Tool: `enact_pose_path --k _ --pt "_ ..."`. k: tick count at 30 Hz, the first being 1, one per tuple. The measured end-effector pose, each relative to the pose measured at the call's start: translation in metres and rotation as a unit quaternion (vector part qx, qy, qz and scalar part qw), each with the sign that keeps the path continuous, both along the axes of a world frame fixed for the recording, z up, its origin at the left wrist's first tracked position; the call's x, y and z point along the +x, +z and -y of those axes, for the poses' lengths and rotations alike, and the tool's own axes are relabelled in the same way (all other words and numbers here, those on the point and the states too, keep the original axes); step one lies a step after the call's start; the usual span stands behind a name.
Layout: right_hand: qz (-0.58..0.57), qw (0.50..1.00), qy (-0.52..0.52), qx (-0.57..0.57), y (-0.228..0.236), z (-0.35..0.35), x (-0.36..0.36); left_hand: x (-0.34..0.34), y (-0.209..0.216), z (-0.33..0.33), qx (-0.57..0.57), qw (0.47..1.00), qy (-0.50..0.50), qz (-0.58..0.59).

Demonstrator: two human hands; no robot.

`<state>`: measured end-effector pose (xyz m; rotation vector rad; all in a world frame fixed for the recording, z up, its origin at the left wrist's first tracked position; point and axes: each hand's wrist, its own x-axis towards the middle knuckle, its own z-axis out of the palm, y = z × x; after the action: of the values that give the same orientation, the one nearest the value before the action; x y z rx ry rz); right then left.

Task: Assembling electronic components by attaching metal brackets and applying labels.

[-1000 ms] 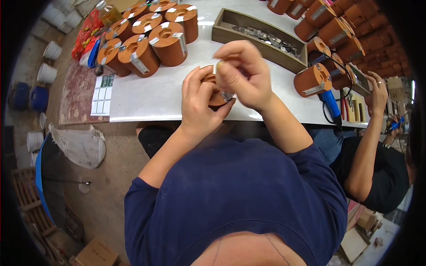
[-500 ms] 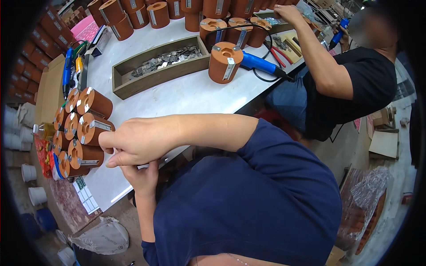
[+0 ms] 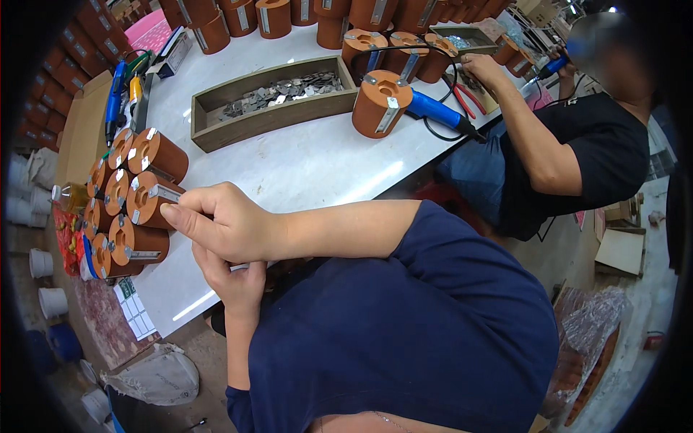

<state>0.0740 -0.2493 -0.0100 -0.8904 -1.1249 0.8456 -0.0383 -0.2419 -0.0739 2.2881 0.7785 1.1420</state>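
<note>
My right hand [image 3: 232,222] is closed, thumb pressed against its curled fingers at the near side of a stack of brown cylinders. Whatever it may pinch is too small or hidden. Just below, my left hand [image 3: 234,287] reaches up against it with bent fingers, its fingertips covered by the right hand. The brown cylinders [image 3: 149,200] lie on their sides, round ends toward the left, with metal strips along them and small metal tabs on their ends. My right fingertips overlap one cylinder's strip in the view; I cannot tell whether they touch.
On the white table [image 3: 267,169] stands a wooden tray [image 3: 274,113] of small metal pieces. Beyond it are an upright brown cylinder [image 3: 381,105] and a blue power screwdriver [image 3: 437,113]. Another blue screwdriver [image 3: 114,105] lies far left. A co-worker [image 3: 556,155] sits at the right.
My right hand has turned and its thumb now points up and left, with the left hand still beneath it. The view has shifted slightly. The co-worker's reaching hand has come lower, near the red-handled pliers.
</note>
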Motion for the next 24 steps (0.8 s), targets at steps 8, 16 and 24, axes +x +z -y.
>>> enact_pose_path --k 8,16,24 --pt "0.25 0.963 -0.04 0.092 -0.008 -0.008 0.013 0.001 -0.005 -0.001 -0.004 1.0 -0.001 0.009" --pt "0.03 0.999 -0.033 -0.008 0.0 0.0 0.004 0.006 0.003 -0.002 0.049 0.999 -0.004 0.007" --pt "-0.029 0.996 0.026 0.082 0.003 -0.004 0.009 0.0 -0.002 -0.001 0.008 1.0 0.013 0.016"
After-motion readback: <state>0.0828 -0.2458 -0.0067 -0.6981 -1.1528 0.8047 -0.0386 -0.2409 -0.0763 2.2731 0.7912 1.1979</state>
